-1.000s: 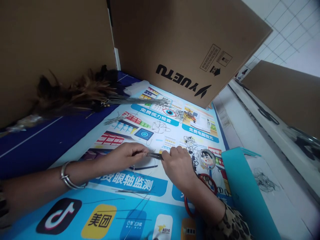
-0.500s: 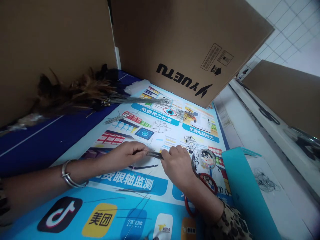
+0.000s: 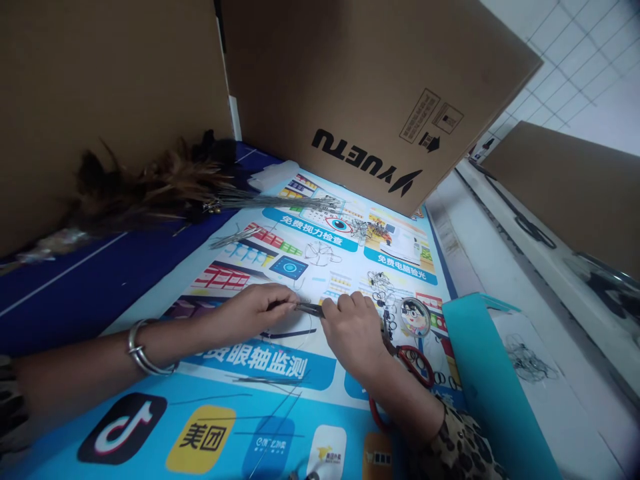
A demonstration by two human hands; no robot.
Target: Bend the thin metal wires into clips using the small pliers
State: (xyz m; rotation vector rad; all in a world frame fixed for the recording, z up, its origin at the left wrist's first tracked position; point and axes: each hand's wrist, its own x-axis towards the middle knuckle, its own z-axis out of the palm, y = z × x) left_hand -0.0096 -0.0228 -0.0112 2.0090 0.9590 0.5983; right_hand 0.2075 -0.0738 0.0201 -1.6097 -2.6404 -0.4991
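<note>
Over the printed sheet, my left hand (image 3: 267, 308) is closed in a pinch on a thin wire, most of it hidden by the fingers. A fine curved line shows near the fingertips. My right hand (image 3: 353, 330) is wrapped round pliers (image 3: 312, 309), whose dark narrow jaws point left and meet the left fingertips. The pliers' handles are hidden in the palm. Beneath my right wrist lie red-handled scissors (image 3: 417, 363). Just beyond the hands rests a loose loop of thin wire (image 3: 323, 253). Straight wires (image 3: 270, 381) lie on the sheet nearer to me.
Brown feathers (image 3: 165, 173) and a bundle of wires (image 3: 280, 201) lie at the back left. To the right are small black rings and tangled wire (image 3: 383, 287), a round tape roll (image 3: 415, 317) and a teal box (image 3: 493, 373). A large carton (image 3: 350, 87) stands behind.
Both hands keep nearly the same place, with the pliers' jaws still at the left fingertips. The view has shifted very slightly.
</note>
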